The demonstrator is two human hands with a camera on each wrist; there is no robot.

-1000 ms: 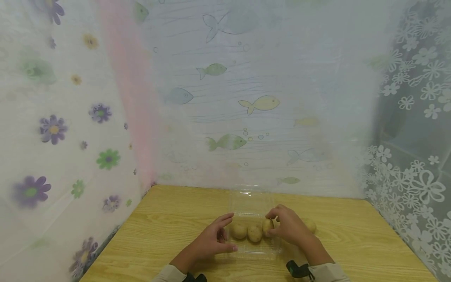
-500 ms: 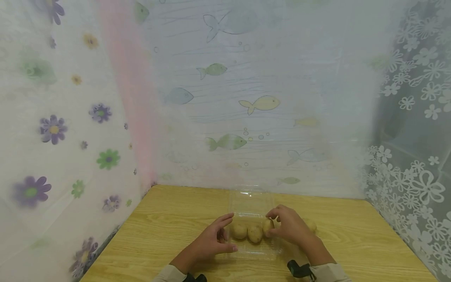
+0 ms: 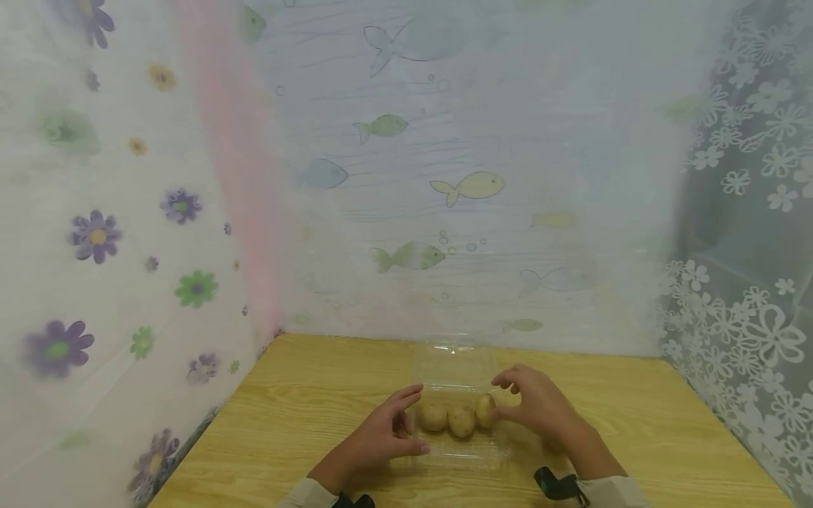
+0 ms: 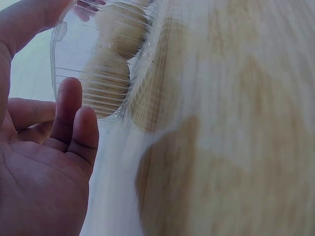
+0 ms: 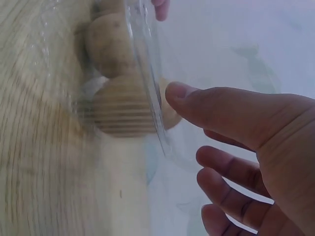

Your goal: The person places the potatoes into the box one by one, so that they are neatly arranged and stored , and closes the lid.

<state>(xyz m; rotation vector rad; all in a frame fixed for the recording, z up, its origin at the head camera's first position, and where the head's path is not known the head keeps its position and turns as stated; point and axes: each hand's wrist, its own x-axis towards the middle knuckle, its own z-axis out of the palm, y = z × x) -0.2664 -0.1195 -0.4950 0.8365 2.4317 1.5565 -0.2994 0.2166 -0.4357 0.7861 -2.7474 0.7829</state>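
Three potatoes lie side by side in the lower half of a clear plastic container [image 3: 454, 457], its lid [image 3: 454, 363] folded back: left potato [image 3: 435, 417], middle potato [image 3: 461, 422], right potato [image 3: 485, 410]. My left hand [image 3: 384, 434] spans the container's left end, thumb at the front corner and fingers at the back. In the left wrist view, fingers of the left hand [image 4: 47, 162] are loosely bent beside the ribbed wall [image 4: 93, 88]. My right hand [image 3: 543, 409] is spread at the right end, thumb by the right potato [image 5: 125, 105]; the right hand's [image 5: 246, 162] other fingers stand away from it.
The container stands on a wood-grain table [image 3: 305, 381]. Behind it hangs a pale curtain [image 3: 457, 141] with fish drawings, and flowered sheets hang at the left [image 3: 114, 282] and right [image 3: 756, 233]. A dark strap piece [image 3: 557, 485] sits at the right wrist.
My right hand has let go of the right potato and moved slightly right, its fingers wider apart. The loose potato beyond it is now hidden. My left hand has stayed put.
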